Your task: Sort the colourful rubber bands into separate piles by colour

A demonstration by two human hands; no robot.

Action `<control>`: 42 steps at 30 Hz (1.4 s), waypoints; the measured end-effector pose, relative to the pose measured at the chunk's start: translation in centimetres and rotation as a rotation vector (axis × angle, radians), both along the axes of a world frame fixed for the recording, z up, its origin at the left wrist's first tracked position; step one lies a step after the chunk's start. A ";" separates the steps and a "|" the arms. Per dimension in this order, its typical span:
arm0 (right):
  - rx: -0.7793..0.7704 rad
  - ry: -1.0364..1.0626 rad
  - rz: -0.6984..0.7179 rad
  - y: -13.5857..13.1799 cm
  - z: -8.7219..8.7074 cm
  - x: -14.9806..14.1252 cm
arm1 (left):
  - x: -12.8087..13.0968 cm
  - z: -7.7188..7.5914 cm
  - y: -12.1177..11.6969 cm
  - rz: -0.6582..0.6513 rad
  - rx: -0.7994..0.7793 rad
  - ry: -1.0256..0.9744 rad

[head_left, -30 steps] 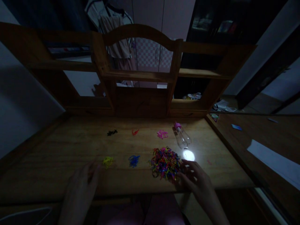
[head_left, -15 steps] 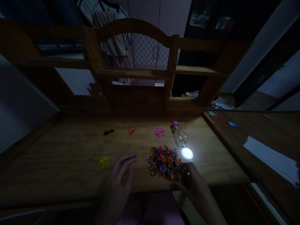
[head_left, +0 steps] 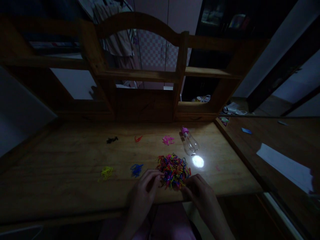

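A heap of mixed-colour rubber bands (head_left: 173,170) lies near the front of the wooden table. At its left edge, my left hand (head_left: 146,186) has thumb and forefinger pinched together at the bands; what lies between the tips is too small and dark to tell. My right hand (head_left: 201,191) rests against the heap's lower right side with fingers curled, its tips partly hidden. Sorted by colour around it are small piles: blue bands (head_left: 136,170), yellow bands (head_left: 107,172), black bands (head_left: 112,140), red bands (head_left: 138,139) and pink bands (head_left: 168,140).
Beyond the heap, a clear bulb-shaped bottle (head_left: 192,143) with a pink cap lies on its side. A bright light spot (head_left: 198,161) falls beside it. A wooden shelf unit (head_left: 147,78) borders the table's back. White paper (head_left: 285,166) lies on the right-hand surface.
My left hand has moved right from beside the blue pile, where it held a blue band, to the heap, uncovering that pile. My right hand stays at the heap. The view has shifted slightly.
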State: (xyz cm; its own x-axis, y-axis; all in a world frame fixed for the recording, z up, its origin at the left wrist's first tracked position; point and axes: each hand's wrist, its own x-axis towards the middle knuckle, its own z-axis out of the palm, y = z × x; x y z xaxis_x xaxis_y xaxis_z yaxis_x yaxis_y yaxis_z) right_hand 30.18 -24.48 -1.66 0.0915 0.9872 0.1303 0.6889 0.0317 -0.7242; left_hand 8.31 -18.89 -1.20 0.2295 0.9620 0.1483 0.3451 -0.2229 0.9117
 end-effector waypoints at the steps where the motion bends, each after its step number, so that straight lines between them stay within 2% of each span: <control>1: -0.006 -0.003 0.007 0.1 0.0 0.1 | 0.0 0.0 -0.1 0.003 -0.002 -0.002; 7: 0.012 -0.012 -0.013 0.5 0.3 0.5 | 0.0 0.2 -0.2 0.013 0.019 0.007; 13: 0.204 -0.074 0.016 1.4 1.2 0.5 | 0.7 1.0 0.0 0.016 0.046 -0.036; 18: 0.297 -0.084 0.087 2.8 1.7 -0.4 | 2.5 1.9 0.6 -0.052 0.089 -0.043; 21: 0.328 -0.087 0.132 3.5 1.5 -0.9 | 3.4 2.2 1.2 -0.105 0.055 -0.052; 28: 0.304 -0.092 0.170 3.7 1.1 -1.4 | 3.8 2.0 2.3 -0.222 0.054 -0.096; 37: 0.315 -0.053 0.102 3.9 0.9 -1.3 | 3.6 1.4 2.7 -0.057 0.056 -0.109; 42: 0.348 -0.004 0.073 4.0 1.1 -1.2 | 3.2 1.5 3.1 -0.034 0.074 -0.077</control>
